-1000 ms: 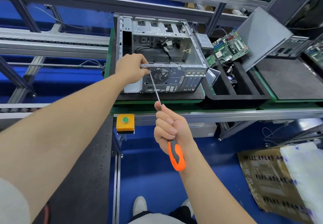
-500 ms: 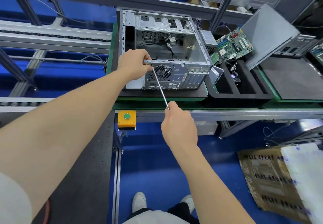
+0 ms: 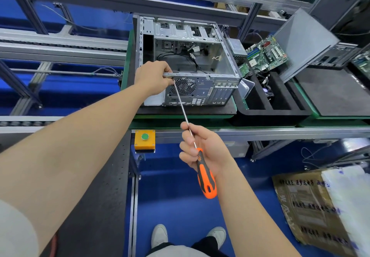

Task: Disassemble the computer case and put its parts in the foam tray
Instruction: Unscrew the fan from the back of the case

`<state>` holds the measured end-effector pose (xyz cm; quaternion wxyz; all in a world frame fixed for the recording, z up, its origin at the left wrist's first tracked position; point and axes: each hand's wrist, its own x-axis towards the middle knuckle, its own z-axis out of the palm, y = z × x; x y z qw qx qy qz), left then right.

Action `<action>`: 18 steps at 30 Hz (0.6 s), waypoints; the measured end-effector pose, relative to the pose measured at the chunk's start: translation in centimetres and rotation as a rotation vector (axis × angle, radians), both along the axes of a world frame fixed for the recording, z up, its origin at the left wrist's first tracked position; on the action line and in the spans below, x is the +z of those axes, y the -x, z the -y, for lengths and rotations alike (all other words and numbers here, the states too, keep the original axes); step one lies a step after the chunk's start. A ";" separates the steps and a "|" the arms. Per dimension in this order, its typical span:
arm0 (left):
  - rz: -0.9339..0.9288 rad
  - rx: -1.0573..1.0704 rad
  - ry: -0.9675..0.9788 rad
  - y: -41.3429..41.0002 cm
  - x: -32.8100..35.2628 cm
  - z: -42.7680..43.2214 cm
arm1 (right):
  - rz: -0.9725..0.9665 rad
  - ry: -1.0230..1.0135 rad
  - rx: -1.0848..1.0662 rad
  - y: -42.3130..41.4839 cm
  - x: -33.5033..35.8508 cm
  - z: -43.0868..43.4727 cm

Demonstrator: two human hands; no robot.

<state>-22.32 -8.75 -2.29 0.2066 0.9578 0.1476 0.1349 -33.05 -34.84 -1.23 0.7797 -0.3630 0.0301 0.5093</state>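
Observation:
The open grey computer case [image 3: 202, 88] lies on a black pad on the bench, its rear panel with the fan grille facing me. My left hand [image 3: 153, 79] grips the case's top rear edge at the left corner. My right hand [image 3: 202, 146] holds a long screwdriver [image 3: 206, 178] with an orange and black handle. Its shaft runs up to a point beside the fan grille, just under my left hand. The black foam tray [image 3: 274, 112] stands right of the case, holding a green motherboard [image 3: 264, 53], a power supply and cables.
A grey side panel [image 3: 304, 44] leans at the tray's right. A yellow box with a green button [image 3: 144, 138] hangs on the bench front. Aluminium rails run left. Cardboard [image 3: 312, 208] lies on the blue floor at right. My shoes show below.
My right hand has turned on the screwdriver: the orange handle, hidden half a second ago, shows again below the palm. The left hand stays on the case's edge.

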 end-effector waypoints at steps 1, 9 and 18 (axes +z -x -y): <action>-0.002 0.000 -0.001 0.0 0.0 0.0 | -0.118 -0.147 0.000 0.2 0.0 0.0; -0.014 -0.004 0.014 0.1 0.3 0.1 | -0.091 -0.133 -0.140 0.8 0.6 -0.8; -0.027 -0.020 0.028 0.3 0.6 0.0 | 0.914 0.877 0.019 1.5 1.4 -1.3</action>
